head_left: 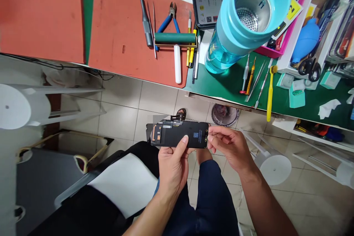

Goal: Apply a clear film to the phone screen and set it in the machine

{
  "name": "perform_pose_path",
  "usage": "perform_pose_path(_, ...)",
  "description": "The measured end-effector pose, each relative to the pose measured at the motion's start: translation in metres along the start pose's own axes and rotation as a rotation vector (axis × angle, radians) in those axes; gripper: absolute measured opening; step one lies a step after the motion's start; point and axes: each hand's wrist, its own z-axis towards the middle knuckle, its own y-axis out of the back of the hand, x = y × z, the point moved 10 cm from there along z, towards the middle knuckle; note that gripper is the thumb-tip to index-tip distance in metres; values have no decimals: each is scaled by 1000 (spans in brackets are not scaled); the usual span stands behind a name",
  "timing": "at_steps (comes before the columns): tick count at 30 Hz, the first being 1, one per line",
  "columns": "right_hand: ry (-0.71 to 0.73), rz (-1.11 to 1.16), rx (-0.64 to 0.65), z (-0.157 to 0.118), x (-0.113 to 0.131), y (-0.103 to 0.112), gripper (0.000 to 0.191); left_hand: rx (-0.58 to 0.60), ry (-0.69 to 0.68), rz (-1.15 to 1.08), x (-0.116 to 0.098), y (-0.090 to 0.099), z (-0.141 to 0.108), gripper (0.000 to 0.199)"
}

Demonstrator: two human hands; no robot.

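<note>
A phone screen (179, 134) is held level over my lap, its black back turned up, with a small printed code, copper-coloured contacts and a flex cable at its left end. My left hand (177, 162) is closed around its near edge, thumb on the back and fingers underneath. At the right end, my right hand (228, 143) pinches the screen's short edge between thumb and fingers. Whether a thin film lies in that pinch cannot be made out. Dark pieces show beyond the screen's left end, partly blurred.
On the green bench lie an orange mat (116, 25), a roller (177, 40), blue-handled cutters (170, 18), another phone (208, 5), a turquoise bottle (221, 49) and a yellow brush (270, 94). Below stand a waste bin (225, 113) and white stools (273, 169). A person sits at my left.
</note>
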Motion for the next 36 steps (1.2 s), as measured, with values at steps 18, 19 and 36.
perform_pose_path(18, -11, 72, -18, 0, -7, -2, 29, -35, 30, 2, -1, 5, 1, 42)
perform_pose_path(19, -29, 73, -23, 0, -8, -5, 30, -38, 25, -1, -2, 6, 1, 41)
perform_pose_path(36, -57, 96, -164, -33, 34, -131, 41, 73, -76, -121, -139, 40, -37, 29)
